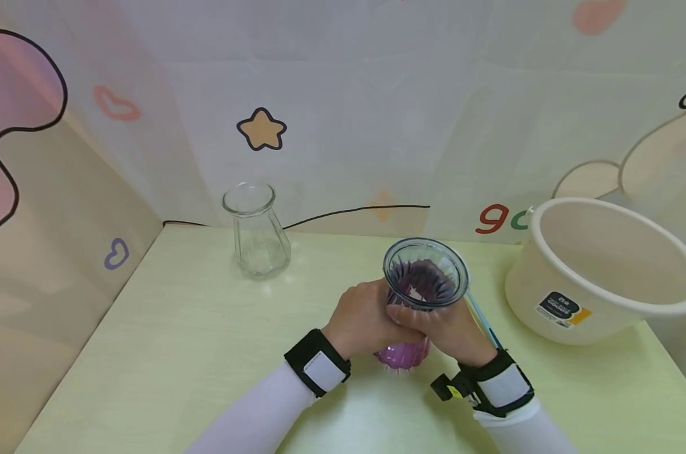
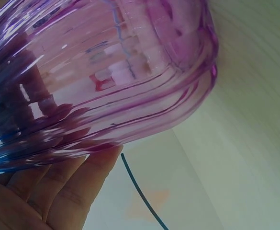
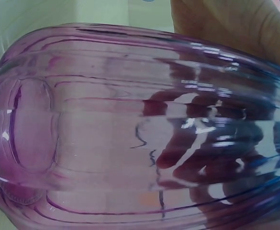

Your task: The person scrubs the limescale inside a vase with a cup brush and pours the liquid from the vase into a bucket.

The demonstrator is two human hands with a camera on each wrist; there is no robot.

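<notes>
Both hands hold a ribbed glass vase, blue at its flared rim and purple-pink toward its base. It is over the table in front of the person, its mouth facing up toward the head camera. My left hand grips the vase from the left; in the left wrist view, its fingers lie along the glass. On the other side, my right hand wraps the vase just below the rim, thumb across the front. Through the see-through wall in the right wrist view, fingers show dark behind the glass.
A clear glass vase stands upright at the back left of the table. To the right sits a large cream bucket with a label. A thin blue stick-like thing shows behind the right hand. A patterned cloth backdrop rises behind the table.
</notes>
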